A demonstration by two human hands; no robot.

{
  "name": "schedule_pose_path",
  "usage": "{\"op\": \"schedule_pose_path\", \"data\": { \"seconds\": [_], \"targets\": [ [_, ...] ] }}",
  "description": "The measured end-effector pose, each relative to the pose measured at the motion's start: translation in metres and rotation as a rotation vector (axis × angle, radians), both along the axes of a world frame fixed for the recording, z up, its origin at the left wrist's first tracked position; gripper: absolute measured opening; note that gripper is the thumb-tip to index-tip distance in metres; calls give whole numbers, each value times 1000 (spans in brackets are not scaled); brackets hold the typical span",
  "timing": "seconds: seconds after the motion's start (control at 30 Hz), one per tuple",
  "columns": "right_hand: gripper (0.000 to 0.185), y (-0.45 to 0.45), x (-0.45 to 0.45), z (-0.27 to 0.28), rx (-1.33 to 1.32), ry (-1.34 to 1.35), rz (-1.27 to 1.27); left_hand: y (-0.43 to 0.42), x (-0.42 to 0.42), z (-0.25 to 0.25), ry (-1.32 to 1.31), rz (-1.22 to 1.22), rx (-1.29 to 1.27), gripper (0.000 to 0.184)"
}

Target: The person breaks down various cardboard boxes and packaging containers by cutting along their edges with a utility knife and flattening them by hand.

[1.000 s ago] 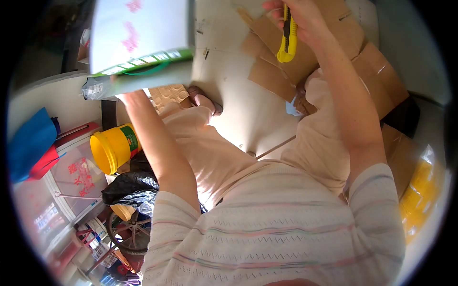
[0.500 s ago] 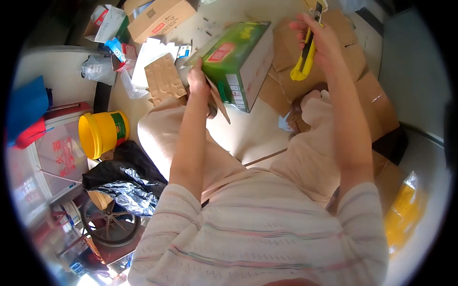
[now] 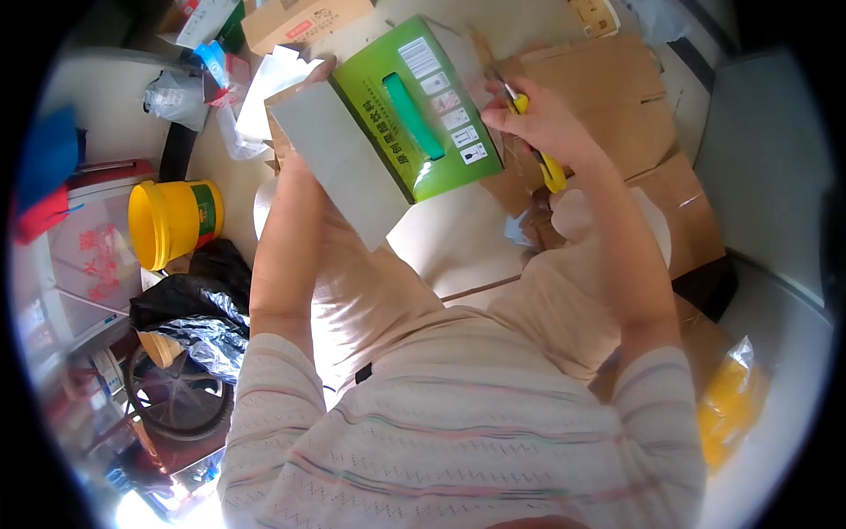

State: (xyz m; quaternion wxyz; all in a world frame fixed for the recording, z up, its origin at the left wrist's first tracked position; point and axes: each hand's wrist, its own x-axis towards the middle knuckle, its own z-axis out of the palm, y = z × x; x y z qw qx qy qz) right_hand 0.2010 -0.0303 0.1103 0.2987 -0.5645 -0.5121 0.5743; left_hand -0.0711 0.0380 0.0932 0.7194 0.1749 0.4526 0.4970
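Note:
A green cardboard carton [image 3: 445, 106] is raised above my lap, its printed end with a barcode and a green plastic handle [image 3: 412, 116] turned toward me. One flap [image 3: 339, 150] hangs open on its left, showing the pale inner side. My left hand [image 3: 321, 72] grips the carton from behind that flap, which hides most of the fingers. Closed around a yellow box cutter [image 3: 552, 174], my right hand [image 3: 539, 119] is beside the carton's right side. The cutter's front end is close to the carton's edge; I cannot tell whether it touches.
Flattened brown cardboard [image 3: 599, 88] lies on the floor to the right. A brown box [image 3: 304, 22] and white paper pieces [image 3: 278, 93] are at the upper left. Further left stand a yellow bucket [image 3: 167, 225] and a black plastic bag [image 3: 198, 295]. Yellow plastic-wrapped material [image 3: 727, 406] is at lower right.
The carton has turned so that its handle end faces me, and its flap swings out to the left. My right hand has come down and left with the box cutter, close to the carton.

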Motion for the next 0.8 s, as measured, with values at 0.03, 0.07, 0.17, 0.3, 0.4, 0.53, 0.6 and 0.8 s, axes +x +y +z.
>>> {"op": "schedule_pose_path", "data": {
  "seconds": [0.03, 0.07, 0.17, 0.3, 0.4, 0.53, 0.6, 0.8],
  "targets": [
    [46, -1, -3, 1, 21, -8, 6, -4, 8, 10, 82, 61, -4, 34],
    [46, 0, -5, 2, -4, -18, 3, -5, 12, 14, 103, 56, -12, 34],
    [47, 2, -6, 6, -83, -34, 2, -10, 22, 17, 164, 40, -44, 35],
    [44, -2, -7, 6, -186, -82, 63, -1, 13, -37, 206, -93, -58, 34],
    [43, -4, -5, -9, -223, -113, 114, -13, 18, -77, 466, -171, 169, 31],
    [43, -9, 7, -51, -366, -93, 188, 21, -2, -126, 63, 4, -222, 33],
    [41, -17, 10, -54, -392, -59, 150, 18, -3, -138, 122, 16, -59, 33],
    [40, -25, 0, -24, -314, -244, 152, 20, -2, -152, -12, 12, -82, 31]
  ]
}}
